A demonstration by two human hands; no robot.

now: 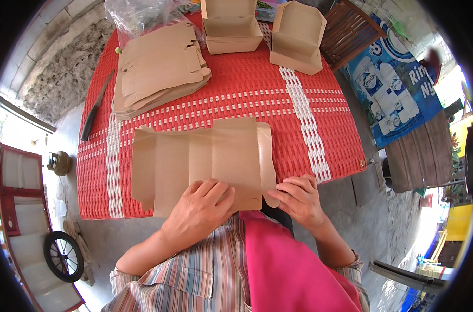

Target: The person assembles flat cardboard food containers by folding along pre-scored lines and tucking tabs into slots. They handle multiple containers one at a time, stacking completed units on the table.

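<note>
An unfolded brown cardboard food box [184, 161] lies flat at the near edge of the red woven table, its creases running away from me. My left hand [205, 203] grips its near edge around the middle, fingers curled on top and the thumb out of sight. At the near right corner, my right hand [299, 200] pinches the narrow side flap [266, 161], which is bent up a little along its crease. Beyond it to the left is a stack of flat box blanks [158, 67]. Folded boxes with raised lids, one a nested stack [232, 39] and one a box [299, 41], stand at the far side.
A dark-handled knife [93, 112] lies along the table's left edge. Clear plastic bags [137, 18] sit at the far left. A wooden chair [351, 31] and a blue banner [387, 83] are beyond the right side. A wheeled cart [31, 208] stands on the left.
</note>
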